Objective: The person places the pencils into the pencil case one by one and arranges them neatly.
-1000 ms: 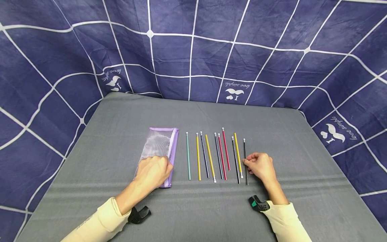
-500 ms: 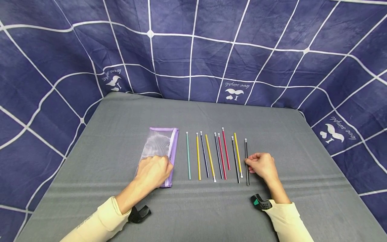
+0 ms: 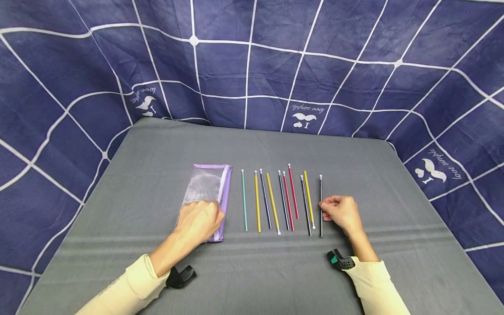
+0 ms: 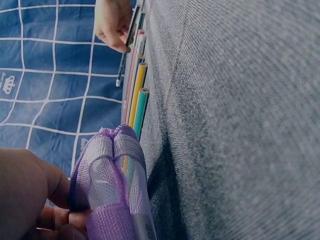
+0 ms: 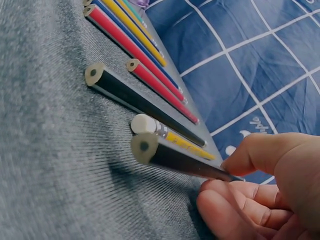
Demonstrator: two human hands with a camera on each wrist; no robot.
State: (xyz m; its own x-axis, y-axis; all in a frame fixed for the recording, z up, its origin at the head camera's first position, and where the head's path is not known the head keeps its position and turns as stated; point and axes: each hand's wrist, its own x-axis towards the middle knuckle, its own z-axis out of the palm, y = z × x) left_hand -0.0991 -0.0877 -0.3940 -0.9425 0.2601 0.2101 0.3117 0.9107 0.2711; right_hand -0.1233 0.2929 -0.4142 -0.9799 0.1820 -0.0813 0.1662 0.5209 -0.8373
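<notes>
A purple-edged mesh pencil pouch (image 3: 203,185) lies on the grey cloth with its zip along the right side. My left hand (image 3: 200,220) holds it at its near half; the left wrist view shows the thumb and fingers around the side of the pouch (image 4: 111,220). Over on the right, my right hand (image 3: 341,214) pinches a black pencil (image 3: 321,188) between thumb and fingers near its middle. Its unsharpened end (image 5: 145,147) points toward me and its eraser end points away. In the left wrist view this pencil (image 4: 131,37) shows above the line of the others.
Several unsharpened pencils lie in a loose row between the hands: a green pencil (image 3: 244,201) nearest the pouch, then yellow, blue and red ones. A black pencil (image 3: 306,205) and a yellow pencil (image 3: 309,199) lie just left of the held one. A blue checked curtain (image 3: 275,78) hangs behind the table.
My right hand has shifted slightly to the right with the black pencil, widening its gap from the neighbouring yellow one. The left hand stays on the pouch.
</notes>
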